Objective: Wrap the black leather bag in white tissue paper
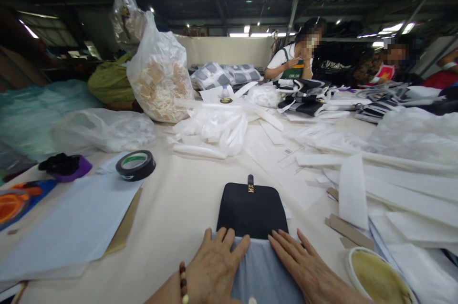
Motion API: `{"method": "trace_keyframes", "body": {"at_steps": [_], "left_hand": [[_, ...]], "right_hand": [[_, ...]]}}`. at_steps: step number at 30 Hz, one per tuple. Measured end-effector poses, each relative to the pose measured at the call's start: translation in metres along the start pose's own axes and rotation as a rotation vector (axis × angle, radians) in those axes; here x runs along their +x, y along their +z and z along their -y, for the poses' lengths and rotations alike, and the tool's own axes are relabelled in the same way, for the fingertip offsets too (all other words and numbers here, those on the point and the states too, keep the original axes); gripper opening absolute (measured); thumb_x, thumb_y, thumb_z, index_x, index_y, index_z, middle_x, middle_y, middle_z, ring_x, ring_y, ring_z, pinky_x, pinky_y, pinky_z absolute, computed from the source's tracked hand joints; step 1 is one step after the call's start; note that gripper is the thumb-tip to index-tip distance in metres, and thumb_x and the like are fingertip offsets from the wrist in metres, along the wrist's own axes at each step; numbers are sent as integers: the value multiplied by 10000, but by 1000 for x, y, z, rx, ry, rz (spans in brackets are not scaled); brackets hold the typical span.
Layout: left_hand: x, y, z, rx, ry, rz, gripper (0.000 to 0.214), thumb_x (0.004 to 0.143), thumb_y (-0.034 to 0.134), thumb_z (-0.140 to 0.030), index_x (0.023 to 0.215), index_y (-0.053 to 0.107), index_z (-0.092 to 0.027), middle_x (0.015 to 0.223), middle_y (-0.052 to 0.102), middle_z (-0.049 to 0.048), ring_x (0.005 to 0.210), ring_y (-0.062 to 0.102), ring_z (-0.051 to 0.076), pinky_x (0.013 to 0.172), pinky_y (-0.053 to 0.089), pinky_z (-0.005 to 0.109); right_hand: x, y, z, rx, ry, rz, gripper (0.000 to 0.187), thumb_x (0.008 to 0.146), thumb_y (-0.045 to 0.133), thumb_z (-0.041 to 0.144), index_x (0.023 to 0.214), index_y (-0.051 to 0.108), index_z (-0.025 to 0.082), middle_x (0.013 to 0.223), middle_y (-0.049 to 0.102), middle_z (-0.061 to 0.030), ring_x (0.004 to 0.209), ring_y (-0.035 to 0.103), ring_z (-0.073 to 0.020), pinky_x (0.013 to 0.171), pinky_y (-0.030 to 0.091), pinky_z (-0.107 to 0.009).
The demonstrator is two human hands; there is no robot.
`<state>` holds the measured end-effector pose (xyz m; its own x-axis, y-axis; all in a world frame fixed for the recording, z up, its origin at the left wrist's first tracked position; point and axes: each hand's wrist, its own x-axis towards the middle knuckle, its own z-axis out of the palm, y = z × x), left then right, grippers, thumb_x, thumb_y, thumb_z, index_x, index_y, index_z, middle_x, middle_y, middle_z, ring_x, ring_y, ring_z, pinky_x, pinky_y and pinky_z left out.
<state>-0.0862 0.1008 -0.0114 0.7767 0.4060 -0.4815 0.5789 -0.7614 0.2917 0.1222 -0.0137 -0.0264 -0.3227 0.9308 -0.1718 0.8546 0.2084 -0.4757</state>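
Note:
My left hand (pixel 216 263) lies palm down with its fingers spread on a grey-blue cloth (pixel 266 266). Opposite it, my right hand (pixel 304 266) rests flat on the cloth's other side, fingers stretched forward. Their fingertips reach the near edge of a black flap (pixel 250 211) with rounded corners, which lies flat on the table. At its far edge a short black tab (pixel 251 180) carries a gold clasp (pixel 251 188). The flap's near edge meets the cloth; how they join is hidden. A beaded bracelet circles my left wrist.
A roll of black tape (pixel 135 165) sits on pale paper sheets (pixel 78 218) at left. A round tub of yellowish paste (pixel 379 275) stands near right, beside white strips (pixel 352 192). Plastic bags (pixel 161 75) and wrapping (pixel 214 127) lie farther back. Co-workers (pixel 291 63) are across the table.

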Motion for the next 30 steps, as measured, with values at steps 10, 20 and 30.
{"method": "trace_keyframes", "body": {"at_steps": [10,20,30], "left_hand": [[7,8,8,30,43,-86,655,751,536,-318,1360,309,-238,1257,465,209,1149,438,387,934,285,636],[13,21,13,6,55,-130,600,772,475,-307,1349,314,-262,1254,464,201,1159,426,389,936,265,644],[-6,-3,-3,-14,59,-186,893,567,636,-642,1312,400,-209,1261,447,230,1191,383,413,979,227,623]], "right_hand": [[96,-41,-33,-3,352,-157,379,920,407,339,1239,485,151,1240,546,-105,1123,508,-196,953,380,-321],[157,-59,-57,70,467,-95,347,788,556,470,788,665,141,743,651,-64,728,590,-206,594,379,-275],[98,-89,25,208,263,-97,290,779,568,416,639,661,180,499,467,43,486,400,-89,462,243,-227]]}}
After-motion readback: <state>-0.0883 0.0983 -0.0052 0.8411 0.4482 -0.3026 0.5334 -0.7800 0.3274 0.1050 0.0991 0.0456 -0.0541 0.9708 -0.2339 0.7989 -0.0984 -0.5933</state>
